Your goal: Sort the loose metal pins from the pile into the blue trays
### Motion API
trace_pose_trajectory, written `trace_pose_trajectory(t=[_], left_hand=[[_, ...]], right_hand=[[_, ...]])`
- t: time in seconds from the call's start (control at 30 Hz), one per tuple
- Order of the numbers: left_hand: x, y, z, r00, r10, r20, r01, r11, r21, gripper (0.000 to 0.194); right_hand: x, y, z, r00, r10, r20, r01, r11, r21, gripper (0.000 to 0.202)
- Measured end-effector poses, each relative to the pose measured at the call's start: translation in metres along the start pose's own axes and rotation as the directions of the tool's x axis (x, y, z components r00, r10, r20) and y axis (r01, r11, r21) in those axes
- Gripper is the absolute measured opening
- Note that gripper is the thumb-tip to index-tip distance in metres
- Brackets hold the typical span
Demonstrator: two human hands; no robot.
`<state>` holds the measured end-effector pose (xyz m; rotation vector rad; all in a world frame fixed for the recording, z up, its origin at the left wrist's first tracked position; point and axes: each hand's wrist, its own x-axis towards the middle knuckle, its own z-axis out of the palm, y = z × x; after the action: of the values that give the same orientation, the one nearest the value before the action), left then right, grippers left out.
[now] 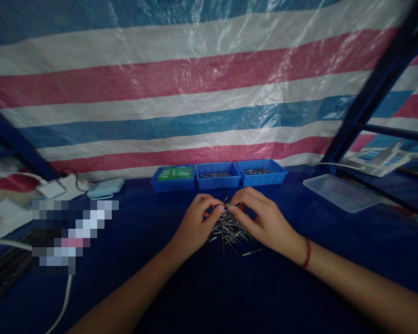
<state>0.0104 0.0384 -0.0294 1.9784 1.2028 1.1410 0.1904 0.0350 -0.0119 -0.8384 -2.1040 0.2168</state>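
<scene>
Note the left hand (199, 219) and the right hand (263, 214) closed thumb-to-forefinger in facing pinches, nearly tip to tip, seemingly on a small metal piece (227, 204) over the far part of the pile of slim metal pins (230, 230). Cannot tell the exact shape of the piece, nor the share of grip in each hand. Best to pinch lightly, by the tips alone, for a clear view and easy turning of so thin a part. Separate one at a time, wary of neighbours snagging in such a criss-crossed heap. Keep palms off the pile, to avoid scattering pins over the dark blue table (202, 297). Mind the loose pin (251, 253) at the near edge, easy to knock. Leave undisturbed, beyond the hands, the left tray (174, 187), middle tray (218, 182) and right tray (269, 179), side by side
</scene>
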Motion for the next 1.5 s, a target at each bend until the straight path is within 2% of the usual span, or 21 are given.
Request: trace_pose_trajectory(t=[0.1, 0.23, 0.3, 0.37, 0.47, 0.57, 0.6, 0.67, 0.8, 0.97, 1.07, 1.23, 1.5], left_hand=[[-0.001, 0.0, 0.001, 1.0, -0.003, 0.017, 0.003, 1.0, 0.003, 0.016], [-0.001, 0.003, 0.002, 0.998, -0.059, -0.015, 0.059, 0.998, -0.003, 0.018], [-0.001, 0.004, 0.002, 0.992, -0.114, -0.057, 0.113, 0.993, -0.02, 0.019], [0.0, 0.006, 0.002, 0.985, -0.155, -0.08, 0.152, 0.988, -0.038, 0.023], [0.0, 0.006, 0.001, 0.984, -0.168, -0.058, 0.165, 0.985, -0.041, 0.023], [0.001, 0.003, 0.001, 0.99, -0.135, -0.04, 0.135, 0.991, -0.01, 0.021], [0.001, 0.002, 0.0, 0.992, -0.117, -0.043, 0.117, 0.993, 0.004, 0.02], [0.003, 0.0, -0.002, 0.994, -0.089, -0.056, 0.09, 0.995, 0.029, 0.02], [0.006, -0.006, -0.01, 0.998, -0.034, -0.049, 0.041, 0.99, 0.138, 0.017], [0.009, -0.015, -0.023, 0.987, 0.121, 0.103, -0.153, 0.899, 0.41, 0.017], [0.01, -0.022, -0.026, 0.975, 0.134, 0.176, -0.204, 0.854, 0.479, 0.022], [0.011, -0.032, -0.023, 0.962, 0.097, 0.255, -0.224, 0.816, 0.532, 0.023], [0.011, -0.033, -0.022, 0.965, 0.028, 0.26, -0.157, 0.856, 0.492, 0.016]], right_hand=[[0.0, -0.002, -0.001, 1.0, -0.027, 0.008, 0.028, 0.998, -0.056, 0.011], [0.005, 0.002, -0.007, 0.999, -0.044, 0.004, 0.044, 0.993, -0.112, 0.013], [0.011, 0.014, -0.015, 0.998, -0.058, -0.022, 0.053, 0.98, -0.192, 0.015], [0.017, 0.033, -0.026, 0.993, -0.062, -0.097, 0.025, 0.941, -0.337, 0.019], [0.022, 0.071, -0.04, 0.967, 0.015, -0.255, -0.168, 0.791, -0.588, 0.025], [0.019, 0.098, -0.048, 0.969, 0.143, -0.202, -0.247, 0.579, -0.777, 0.027], [0.017, 0.102, -0.048, 0.967, 0.179, -0.18, -0.25, 0.539, -0.804, 0.028], [0.015, 0.102, -0.048, 0.962, 0.221, -0.161, -0.256, 0.518, -0.816, 0.03], [0.013, 0.086, -0.042, 0.968, 0.233, -0.091, -0.22, 0.614, -0.758, 0.027], [0.012, 0.069, -0.028, 0.968, 0.175, 0.181, -0.038, 0.812, -0.582, 0.025], [0.01, 0.062, -0.022, 0.95, 0.134, 0.28, 0.02, 0.874, -0.486, 0.024], [0.009, 0.054, -0.017, 0.939, 0.12, 0.322, 0.019, 0.918, -0.396, 0.025], [0.008, 0.052, -0.015, 0.946, 0.098, 0.31, -0.008, 0.96, -0.28, 0.022]])
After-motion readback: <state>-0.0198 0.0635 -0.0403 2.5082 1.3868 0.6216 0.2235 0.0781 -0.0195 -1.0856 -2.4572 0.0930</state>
